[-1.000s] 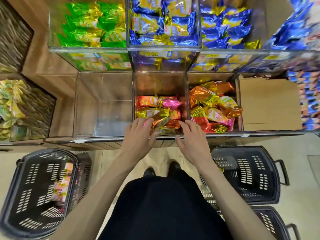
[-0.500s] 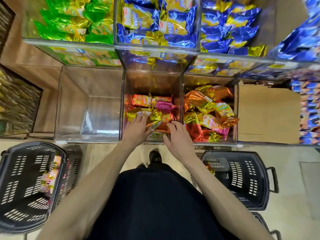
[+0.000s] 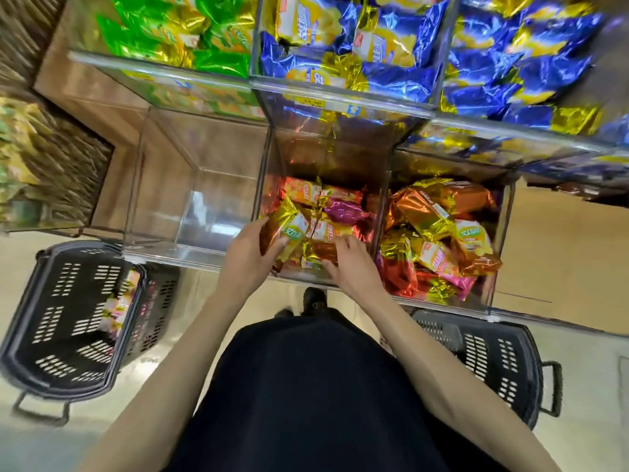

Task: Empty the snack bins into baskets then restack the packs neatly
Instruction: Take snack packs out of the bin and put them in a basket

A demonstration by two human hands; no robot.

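The middle clear bin holds a low heap of orange, gold and pink snack packs. My left hand grips a gold pack at the heap's near left, tilted up on end. At the heap's near right, my right hand curls its fingers over the orange and gold packs. The clear bin to the left stands empty. A fuller clear bin of orange and gold packs is to the right. On the floor at the left a black basket holds some packs.
Upper bins hold green packs and blue-and-gold packs. A second black basket sits on the floor at the right, under the shelf edge. A cardboard sheet lies right of the bins. Wicker trays are at far left.
Both hands have pushed deeper into the middle bin. The left hand has taken hold of a gold pack and tipped it up. The view has moved closer and tilted.
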